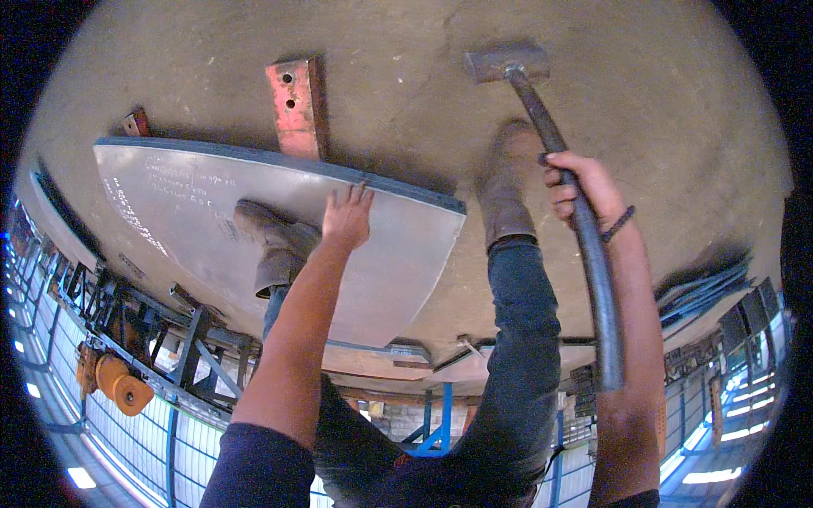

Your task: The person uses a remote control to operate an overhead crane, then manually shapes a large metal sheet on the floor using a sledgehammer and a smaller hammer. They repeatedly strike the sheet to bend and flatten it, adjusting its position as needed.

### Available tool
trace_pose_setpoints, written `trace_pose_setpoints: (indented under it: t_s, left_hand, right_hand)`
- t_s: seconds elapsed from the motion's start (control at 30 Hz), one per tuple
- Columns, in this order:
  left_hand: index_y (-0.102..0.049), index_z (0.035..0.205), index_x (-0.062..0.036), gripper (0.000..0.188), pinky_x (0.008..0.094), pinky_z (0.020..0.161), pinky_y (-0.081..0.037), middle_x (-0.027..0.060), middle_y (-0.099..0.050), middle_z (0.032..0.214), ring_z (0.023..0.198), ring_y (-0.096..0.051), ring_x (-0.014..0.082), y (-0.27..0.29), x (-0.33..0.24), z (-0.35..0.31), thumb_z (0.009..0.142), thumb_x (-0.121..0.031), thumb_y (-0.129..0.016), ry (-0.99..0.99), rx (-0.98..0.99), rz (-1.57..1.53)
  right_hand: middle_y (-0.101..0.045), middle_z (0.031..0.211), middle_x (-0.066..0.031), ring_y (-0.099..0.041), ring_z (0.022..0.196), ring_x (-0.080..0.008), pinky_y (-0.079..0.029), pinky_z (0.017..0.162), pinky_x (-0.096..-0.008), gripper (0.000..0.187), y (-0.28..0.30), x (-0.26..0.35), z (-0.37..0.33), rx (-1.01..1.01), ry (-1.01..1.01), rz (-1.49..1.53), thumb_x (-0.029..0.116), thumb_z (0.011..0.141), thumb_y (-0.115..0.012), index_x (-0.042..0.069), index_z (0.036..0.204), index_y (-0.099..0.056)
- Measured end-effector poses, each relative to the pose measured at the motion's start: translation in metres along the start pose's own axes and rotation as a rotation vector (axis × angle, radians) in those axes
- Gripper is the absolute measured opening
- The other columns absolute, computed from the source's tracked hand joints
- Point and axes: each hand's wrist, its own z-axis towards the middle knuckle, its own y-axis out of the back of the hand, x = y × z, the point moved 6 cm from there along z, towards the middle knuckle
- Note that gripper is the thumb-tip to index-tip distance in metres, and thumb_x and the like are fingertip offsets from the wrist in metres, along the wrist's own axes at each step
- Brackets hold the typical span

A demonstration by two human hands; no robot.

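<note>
While the left hand (345, 218) is pressing its spread fingers flat on the steel plate (279, 245), the right hand (583, 193) is gripping a sledgehammer (542, 118).
Its handle is running lengthwise up beyond the wrapped right fingers, the head resting on the floor (406, 76).

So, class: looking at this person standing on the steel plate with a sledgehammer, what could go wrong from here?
1. The left hand lies flat near the edge of the steel plate, so a shift of the plate could pinch the fingers.
2. The right hand alone grips the sledgehammer, which may be hard to control.
3. One boot stands on the plate, the other boot on the floor: uneven footing.
</note>
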Motion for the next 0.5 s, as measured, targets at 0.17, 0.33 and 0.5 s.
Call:
trace_pose_setpoints:
  t_s: [0.17, 0.33, 0.5]
  left_hand:
    - [-0.038, 0.141, -0.0101, 0.065, 0.0434, 0.107, -0.033, 0.0144, -0.044, 0.141, 0.13, -0.042, 0.0324, -0.006, 0.021, -0.092, 0.083, -0.025, -0.062, 0.543, -0.255, -0.779]
    - [-0.053, 0.128, -0.0034, 0.051, 0.0407, 0.097, -0.044, 0.0198, -0.061, 0.12, 0.113, -0.058, 0.0336, -0.062, 0.028, -0.139, 0.083, -0.023, -0.065, 0.748, -0.416, -1.107]
    - [-0.056, 0.125, -0.0008, 0.046, 0.0385, 0.094, -0.046, 0.0214, -0.065, 0.113, 0.109, -0.062, 0.0285, -0.061, -0.041, -0.146, 0.084, -0.022, -0.063, 0.731, -0.285, -1.235]
  right_hand:
    - [-0.055, 0.057, -0.0036, -0.053, 0.045, -0.0166, -0.047, 0.042, -0.0336, 0.022, 0.019, -0.019, 0.009, -0.096, -0.01, -0.339, 0.026, 0.083, -0.063, 0.006, 0.077, -0.056]
    - [-0.063, 0.064, -0.0097, -0.061, 0.051, -0.0211, -0.05, 0.05, -0.0367, 0.023, 0.054, -0.023, 0.023, -0.165, 0.105, -0.917, 0.023, 0.078, -0.062, 0.0, 0.076, -0.061]
    - [-0.065, 0.08, -0.0199, -0.066, 0.073, -0.0303, -0.052, 0.066, -0.0407, 0.027, 0.126, -0.01, 0.019, -0.409, 0.323, -1.387, 0.019, 0.077, -0.064, -0.001, 0.095, -0.059]
